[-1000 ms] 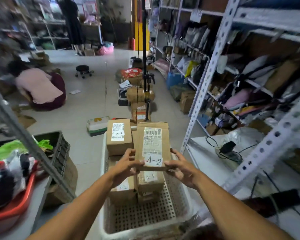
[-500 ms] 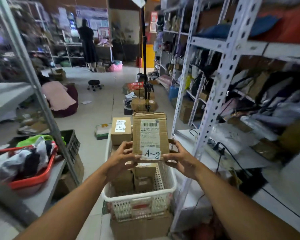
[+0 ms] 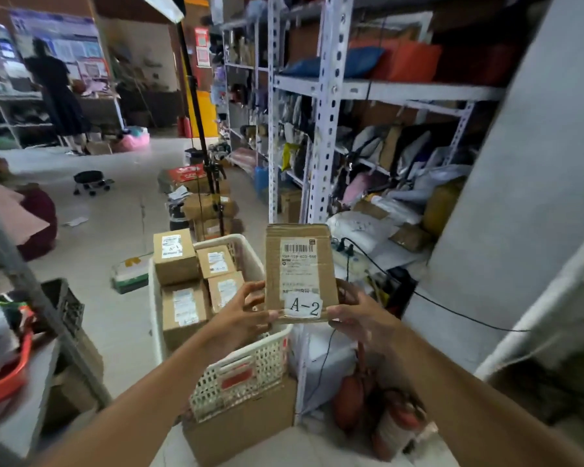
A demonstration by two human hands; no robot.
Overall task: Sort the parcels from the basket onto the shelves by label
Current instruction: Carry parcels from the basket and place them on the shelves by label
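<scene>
Above the near right corner of the white basket, you hold the A-2 parcel upright in both hands, label facing you. Your left hand pinches its lower left corner, thumb on the front face; your right hand clasps the lower right edge, fingers curled behind the card. Both grips are closed on the box, neither slack.

Compared with a second ago, the parcel is out of the basket's middle and carried to the right, and your view has swung that way too: the grey metal shelves now fill the right half of the picture, where earlier you looked down into the basket. The box itself is held the same way, bottom corners, label forward.

That suggests the reading is done and the carry to a shelf has begun. Four labelled boxes remain in the basket, so the sorting looks far from finished. No shelf marking is legible from here, so you cannot yet tell which bay is A-2.
</scene>
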